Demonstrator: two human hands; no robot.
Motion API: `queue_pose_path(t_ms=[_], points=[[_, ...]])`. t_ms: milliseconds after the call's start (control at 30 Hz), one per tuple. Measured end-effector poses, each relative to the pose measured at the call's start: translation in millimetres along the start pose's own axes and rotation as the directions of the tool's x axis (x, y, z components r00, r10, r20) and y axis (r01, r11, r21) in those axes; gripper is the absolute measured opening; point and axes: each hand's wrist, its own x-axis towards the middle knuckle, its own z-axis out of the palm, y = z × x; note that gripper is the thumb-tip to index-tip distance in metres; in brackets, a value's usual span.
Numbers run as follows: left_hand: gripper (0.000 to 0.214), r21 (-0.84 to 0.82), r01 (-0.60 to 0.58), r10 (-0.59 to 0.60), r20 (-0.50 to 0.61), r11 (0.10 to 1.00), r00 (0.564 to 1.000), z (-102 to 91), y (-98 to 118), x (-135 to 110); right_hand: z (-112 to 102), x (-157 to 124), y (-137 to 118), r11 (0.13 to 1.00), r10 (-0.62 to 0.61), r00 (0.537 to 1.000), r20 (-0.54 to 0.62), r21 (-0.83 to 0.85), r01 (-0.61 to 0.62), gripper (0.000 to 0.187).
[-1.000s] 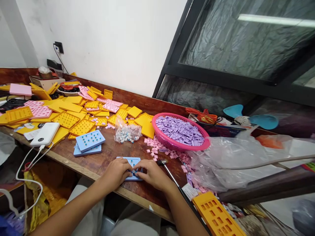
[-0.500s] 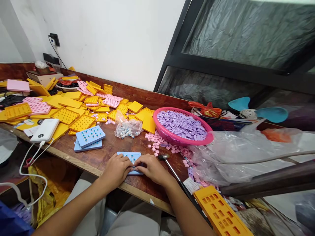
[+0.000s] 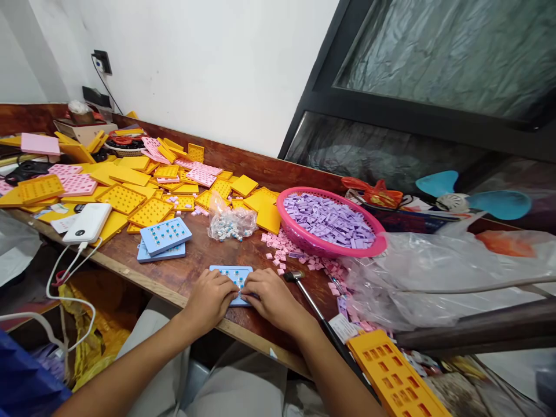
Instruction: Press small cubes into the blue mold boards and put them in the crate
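A small blue tray (image 3: 230, 273) with tiny pieces set in its holes lies near the front edge of the wooden table (image 3: 191, 263). My left hand (image 3: 209, 299) and my right hand (image 3: 270, 296) both rest on its near half, fingers curled and pinched together over the tray's middle. What the fingertips pinch is too small to make out. A small hammer (image 3: 304, 292) lies just right of my right hand. Two more blue trays (image 3: 165, 238) are stacked to the left.
A pink basket (image 3: 377, 248) of lilac pieces stands behind, with pink pieces scattered before it. A clear bag of small parts (image 3: 230, 223), many yellow and pink trays (image 3: 121, 197), a white power bank (image 3: 88, 222), crumpled plastic (image 3: 434, 272) and a yellow tray (image 3: 393, 376) surround the spot.
The view has shifted slightly. Both hands stay on the blue tray, their fingers working closer together at its middle.
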Motion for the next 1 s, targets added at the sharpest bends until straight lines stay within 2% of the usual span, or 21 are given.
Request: queue_pose_path(t_ms=[167,300,400,500,533,567,600,667,700,767,800,867,933,1000], points=[[0.020,0.290,-0.114,0.099,0.065,0.950,0.993,3.3,11,-8,17,-13,-16,0.986,-0.007,0.997,-0.071,-0.169,-0.005,0.022],[0.031,0.391,-0.148,0.161,0.000,0.909,0.987,21.3,13,-29,37,-34,-35,0.975,0.032,0.985,-0.168,-0.212,-0.068,0.030],[0.038,0.401,-0.172,0.192,-0.008,0.900,0.981,26.9,16,-41,34,-40,-34,0.992,0.086,0.980,-0.180,-0.075,-0.101,0.034],[0.033,0.355,-0.190,0.193,0.028,0.915,0.981,14.9,20,-37,17,-21,-11,0.977,0.149,0.979,-0.141,0.176,-0.124,0.023],[0.030,0.317,-0.187,0.185,0.039,0.930,0.982,7.6,20,-31,12,-8,1,0.956,0.194,0.966,-0.171,0.253,-0.148,0.022],[0.028,0.268,-0.180,0.174,0.045,0.947,0.984,-0.5,17,-22,8,7,14,0.929,0.265,0.935,-0.237,0.322,-0.182,0.021],[0.027,0.211,-0.163,0.158,0.040,0.964,0.987,-8.9,11,-9,6,24,28,0.890,0.359,0.886,-0.295,0.393,-0.230,0.023],[0.025,0.095,-0.083,0.085,-0.025,0.992,0.996,-23.9,-9,25,5,59,55,0.726,0.606,0.732,-0.311,0.592,-0.350,0.028],[0.023,0.046,-0.009,0.013,-0.102,0.999,0.995,-29.6,-22,46,7,76,67,0.687,0.651,0.697,-0.302,0.625,-0.371,0.029],[0.030,-0.066,0.185,-0.196,-0.267,0.981,0.944,-35.3,-51,90,14,103,86,0.651,0.685,0.664,-0.299,0.661,-0.374,0.027],[0.039,-0.147,0.276,-0.308,-0.297,0.950,0.904,-35.2,-66,111,18,112,92,0.648,0.687,0.658,-0.308,0.670,-0.363,0.027],[0.055,-0.369,0.408,-0.513,-0.257,0.835,0.819,-28.9,-90,145,26,121,99,0.653,0.678,0.652,-0.339,0.686,-0.322,0.027],[0.060,-0.470,0.434,-0.573,-0.204,0.769,0.793,-16.6,-105,167,32,122,101,0.667,0.655,0.651,-0.382,0.698,-0.261,0.028],[0.058,-0.515,0.410,-0.568,-0.193,0.752,0.800,-2.4,-113,178,37,118,102,0.675,0.626,0.656,-0.422,0.714,-0.185,0.028]])
